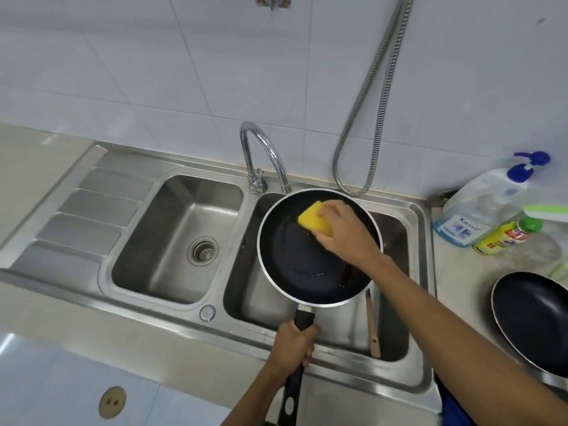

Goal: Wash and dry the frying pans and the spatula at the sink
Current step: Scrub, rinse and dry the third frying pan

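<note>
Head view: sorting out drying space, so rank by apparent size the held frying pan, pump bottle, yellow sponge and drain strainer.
1. frying pan, largest.
2. pump bottle.
3. yellow sponge and drain strainer look alike; the right hand hides part of the sponge, so unranked.

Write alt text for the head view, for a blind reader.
The left hand grips a black frying pan by its handle over the right sink basin while the right hand holds a yellow sponge inside it. A wooden spatula rests in that basin; a second pan sits on the counter.
</note>
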A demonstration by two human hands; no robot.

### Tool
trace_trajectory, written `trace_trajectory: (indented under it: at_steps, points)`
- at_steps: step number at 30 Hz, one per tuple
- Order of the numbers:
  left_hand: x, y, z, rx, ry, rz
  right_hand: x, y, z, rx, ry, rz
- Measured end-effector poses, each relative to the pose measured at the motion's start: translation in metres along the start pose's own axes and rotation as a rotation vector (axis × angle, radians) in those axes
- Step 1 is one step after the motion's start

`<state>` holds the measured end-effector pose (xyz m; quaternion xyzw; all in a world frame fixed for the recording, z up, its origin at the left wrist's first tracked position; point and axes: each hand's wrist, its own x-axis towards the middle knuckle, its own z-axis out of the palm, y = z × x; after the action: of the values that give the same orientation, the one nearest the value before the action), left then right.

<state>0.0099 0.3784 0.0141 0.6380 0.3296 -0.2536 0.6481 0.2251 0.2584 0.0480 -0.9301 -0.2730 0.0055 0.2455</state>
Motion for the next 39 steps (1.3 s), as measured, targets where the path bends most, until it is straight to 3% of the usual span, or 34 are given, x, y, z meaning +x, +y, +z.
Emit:
trace_trajectory:
  at_steps: [3, 9, 12, 15, 20, 24, 29, 32, 36, 39]
  points:
    - [-0.003, 0.001, -0.008, 0.0, -0.028, -0.006, 0.029, -0.001, 0.03, -0.158, -0.189, 0.013]
    - [0.004, 0.01, -0.027, -0.016, -0.026, -0.012, -0.027, 0.009, 0.047, -0.329, -0.159, 0.104]
    - [0.007, 0.016, -0.027, -0.018, -0.025, -0.022, -0.061, -0.008, 0.062, -0.223, -0.268, -0.048]
    - [0.006, 0.017, -0.024, 0.017, -0.058, -0.019, -0.035, -0.038, 0.086, -0.204, -0.253, -0.19]
    - [0.005, 0.007, -0.021, 0.023, -0.061, 0.022, 0.048, -0.035, 0.088, -0.419, -0.187, 0.001]
    - [0.012, 0.001, -0.027, 0.031, -0.019, 0.03, 0.037, 0.018, 0.066, -0.5, -0.216, 0.173]
    - [0.021, 0.003, -0.03, 0.058, -0.004, 0.047, -0.043, 0.025, 0.063, -0.399, -0.201, 0.224]
    - [0.023, 0.005, -0.022, 0.067, -0.005, 0.056, -0.069, -0.017, 0.082, -0.223, -0.299, 0.117]
    - [0.018, 0.001, -0.015, 0.095, -0.06, 0.067, -0.022, -0.073, 0.107, -0.12, -0.213, -0.037]
    - [0.015, 0.0, -0.013, 0.09, -0.069, 0.054, 0.032, -0.082, 0.103, -0.107, -0.198, 0.106]
